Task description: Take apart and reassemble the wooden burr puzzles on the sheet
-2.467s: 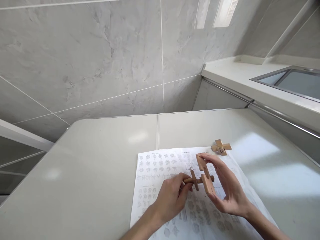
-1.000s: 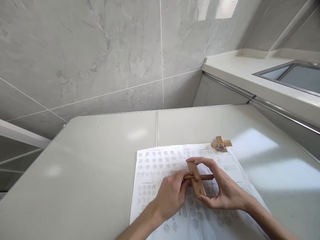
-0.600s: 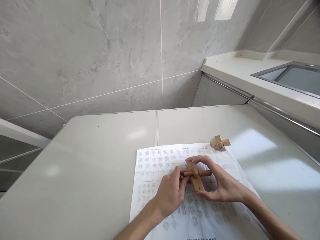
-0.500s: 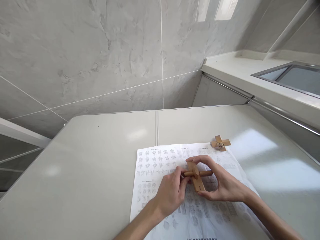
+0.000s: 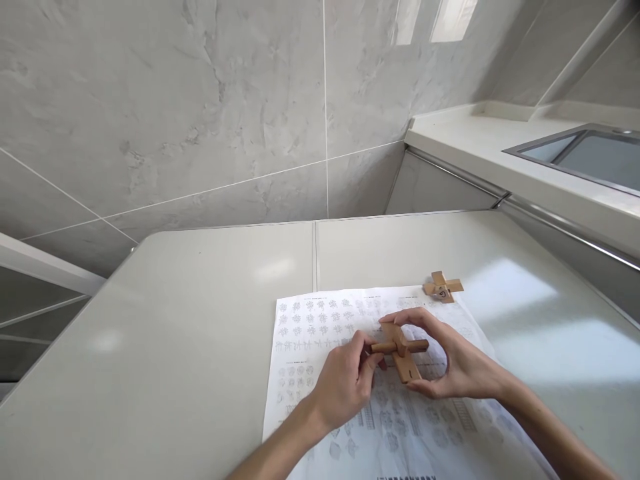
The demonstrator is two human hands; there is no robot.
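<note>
Between my two hands is a cross-shaped wooden puzzle [image 5: 400,343], made of interlocking brown pieces, with a short dark mark near its lower end. My left hand [image 5: 347,373] pinches the left end of its crosswise bar. My right hand [image 5: 447,360] spans the wider piece, fingers at its top end and thumb at its bottom end. Under both hands lies a white instruction sheet [image 5: 295,407], printed with rows of small diagrams. A second wooden puzzle assembly [image 5: 443,288], marked with a dark character, rests at the sheet's upper right edge. The left fingertips are partly hidden.
The glossy white table [image 5: 175,347] has a seam [image 5: 315,257] running toward its far edge. Beyond stands a grey tiled wall [image 5: 250,100]. A white counter [image 5: 460,133] with a sink [image 5: 590,157] is at the upper right.
The puzzle has shifted slightly right and tilted a little in my hands. Both hands keep their hold, with the right hand moved slightly right.
</note>
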